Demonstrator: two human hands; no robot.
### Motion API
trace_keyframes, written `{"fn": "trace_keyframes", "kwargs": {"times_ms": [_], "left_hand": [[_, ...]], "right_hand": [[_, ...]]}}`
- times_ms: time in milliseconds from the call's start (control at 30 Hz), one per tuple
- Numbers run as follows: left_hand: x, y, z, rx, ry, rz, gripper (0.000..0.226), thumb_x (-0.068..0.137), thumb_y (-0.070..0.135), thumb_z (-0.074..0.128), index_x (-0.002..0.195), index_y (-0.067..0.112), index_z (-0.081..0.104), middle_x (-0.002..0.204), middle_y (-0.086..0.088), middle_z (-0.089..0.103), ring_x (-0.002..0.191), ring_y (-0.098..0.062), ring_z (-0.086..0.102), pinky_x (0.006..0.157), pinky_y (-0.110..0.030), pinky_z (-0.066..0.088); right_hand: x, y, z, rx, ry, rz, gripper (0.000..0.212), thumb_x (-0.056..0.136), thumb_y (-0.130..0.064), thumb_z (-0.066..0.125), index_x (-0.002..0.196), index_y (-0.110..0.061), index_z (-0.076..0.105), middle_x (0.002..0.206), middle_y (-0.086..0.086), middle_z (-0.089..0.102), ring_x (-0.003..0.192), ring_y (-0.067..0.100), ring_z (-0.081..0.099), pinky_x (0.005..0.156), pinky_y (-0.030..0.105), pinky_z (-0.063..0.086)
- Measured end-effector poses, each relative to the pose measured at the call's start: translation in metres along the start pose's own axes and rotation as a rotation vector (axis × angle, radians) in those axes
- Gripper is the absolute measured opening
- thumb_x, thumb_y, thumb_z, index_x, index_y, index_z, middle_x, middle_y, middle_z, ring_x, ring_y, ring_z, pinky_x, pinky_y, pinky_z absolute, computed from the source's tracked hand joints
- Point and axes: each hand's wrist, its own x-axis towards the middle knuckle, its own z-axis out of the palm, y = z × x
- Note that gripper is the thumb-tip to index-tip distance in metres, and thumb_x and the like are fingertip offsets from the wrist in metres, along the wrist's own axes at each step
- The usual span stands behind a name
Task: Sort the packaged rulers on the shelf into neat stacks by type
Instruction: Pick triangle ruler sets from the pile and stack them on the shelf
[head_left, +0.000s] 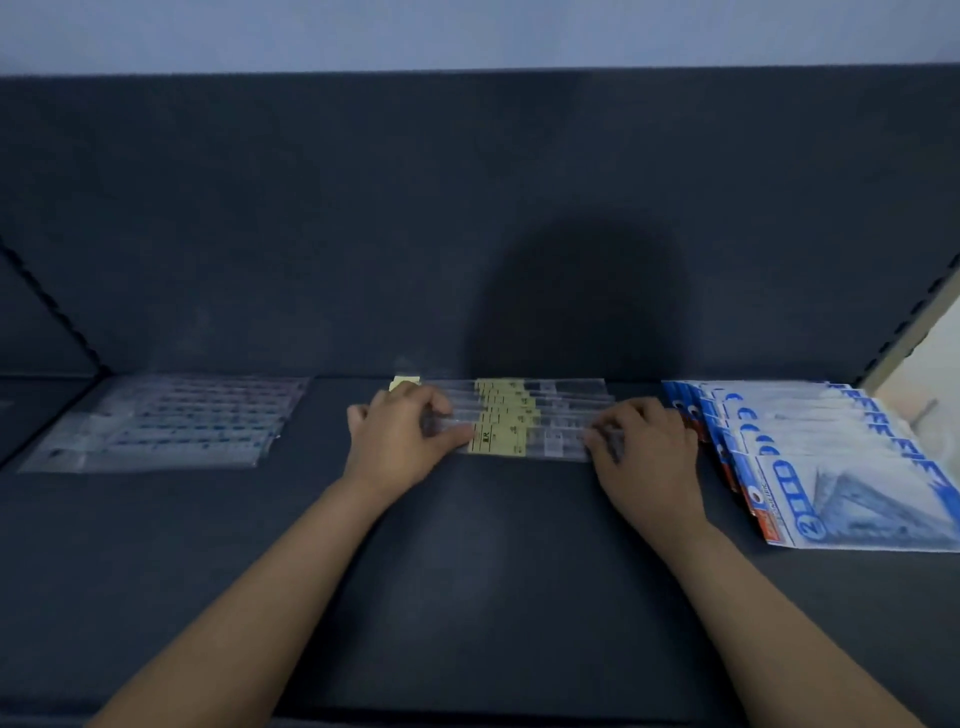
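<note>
On the dark shelf (467, 571), a fanned row of clear ruler packs (161, 423) lies flat at the far left, well apart from the hands. In the middle, the left hand (397, 436) curls its fingers over the left end of the yellow-labelled rulers (511, 421), an overlapping row of clear sleeves lying near the back wall, while the right hand (649, 452) curls its fingers over the row's right end, so both hands grip the same bundle. Just beside the right hand, a fanned row of blue and white packs (831, 457) runs toward the shelf's right edge.
</note>
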Motion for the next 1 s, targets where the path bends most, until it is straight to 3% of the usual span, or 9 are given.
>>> {"fn": "trace_keyframes", "kwargs": {"times_ms": [100, 267, 367, 467, 633, 767, 900, 1000], "left_hand": [[0.003, -0.003, 0.000, 0.079, -0.026, 0.039, 0.032, 0.079, 0.061, 0.064, 0.094, 0.034, 0.059, 0.103, 0.019, 0.054, 0.101, -0.006, 0.046, 0.081, -0.028, 0.014], [-0.002, -0.004, -0.028, 0.371, 0.046, 0.189, 0.049, 0.087, 0.067, 0.043, 0.106, 0.026, 0.063, 0.114, 0.009, 0.061, 0.109, -0.017, 0.050, 0.087, -0.033, 0.018], [-0.017, -0.015, -0.061, 0.545, 0.051, 0.135, 0.078, 0.079, 0.077, 0.014, 0.109, 0.025, 0.063, 0.115, 0.006, 0.061, 0.112, -0.019, 0.050, 0.091, -0.036, 0.018], [-0.039, -0.036, -0.101, 0.603, 0.047, 0.064, 0.088, 0.074, 0.078, 0.003, 0.114, 0.023, 0.058, 0.118, 0.003, 0.060, 0.114, -0.020, 0.049, 0.094, -0.036, 0.021], [-0.086, -0.111, -0.184, 0.681, 0.024, -0.080, 0.097, 0.071, 0.081, -0.002, 0.128, 0.023, 0.050, 0.130, 0.003, 0.055, 0.123, -0.021, 0.044, 0.100, -0.038, 0.028], [-0.134, -0.197, -0.253, 0.740, -0.002, -0.237, 0.080, 0.083, 0.080, 0.018, 0.129, 0.022, 0.047, 0.131, 0.000, 0.053, 0.125, -0.024, 0.042, 0.101, -0.040, 0.029], [-0.180, -0.281, -0.314, 0.770, -0.040, -0.338, 0.092, 0.076, 0.082, 0.006, 0.134, 0.021, 0.045, 0.136, 0.000, 0.050, 0.128, -0.023, 0.040, 0.102, -0.040, 0.029], [-0.206, -0.338, -0.346, 0.743, -0.059, -0.404, 0.080, 0.085, 0.078, 0.020, 0.136, 0.021, 0.043, 0.137, 0.000, 0.049, 0.129, -0.024, 0.039, 0.104, -0.040, 0.028]], "right_hand": [[0.000, -0.003, -0.001, -0.072, -0.010, -0.074, 0.013, 0.091, -0.028, 0.059, 0.097, -0.018, 0.064, 0.105, 0.003, 0.057, 0.099, 0.025, 0.049, 0.081, 0.031, 0.021], [0.000, -0.031, -0.010, -0.089, -0.089, -0.177, 0.035, 0.094, -0.037, 0.052, 0.119, -0.013, 0.059, 0.119, 0.006, 0.058, 0.107, 0.027, 0.052, 0.089, 0.040, 0.039], [-0.005, -0.071, -0.013, -0.050, -0.117, -0.249, 0.047, 0.093, -0.048, 0.042, 0.120, -0.013, 0.059, 0.121, 0.007, 0.058, 0.108, 0.028, 0.055, 0.090, 0.039, 0.043], [-0.016, -0.128, -0.010, 0.023, -0.131, -0.322, 0.065, 0.089, -0.058, 0.024, 0.123, -0.015, 0.058, 0.122, 0.006, 0.058, 0.107, 0.027, 0.055, 0.092, 0.037, 0.042], [-0.045, -0.247, 0.011, 0.140, -0.181, -0.453, 0.067, 0.091, -0.065, 0.024, 0.131, -0.019, 0.051, 0.131, 0.000, 0.051, 0.115, 0.022, 0.049, 0.097, 0.033, 0.036], [-0.081, -0.349, 0.044, 0.227, -0.241, -0.528, 0.056, 0.092, -0.056, 0.035, 0.133, -0.021, 0.049, 0.134, -0.003, 0.048, 0.120, 0.017, 0.046, 0.098, 0.031, 0.038], [-0.114, -0.444, 0.086, 0.186, -0.321, -0.612, 0.052, 0.093, -0.054, 0.041, 0.133, -0.021, 0.048, 0.135, -0.004, 0.045, 0.119, 0.017, 0.046, 0.097, 0.031, 0.039], [-0.132, -0.500, 0.118, 0.163, -0.383, -0.643, 0.050, 0.093, -0.051, 0.044, 0.134, -0.023, 0.046, 0.136, -0.005, 0.042, 0.119, 0.018, 0.045, 0.096, 0.031, 0.039]]}}
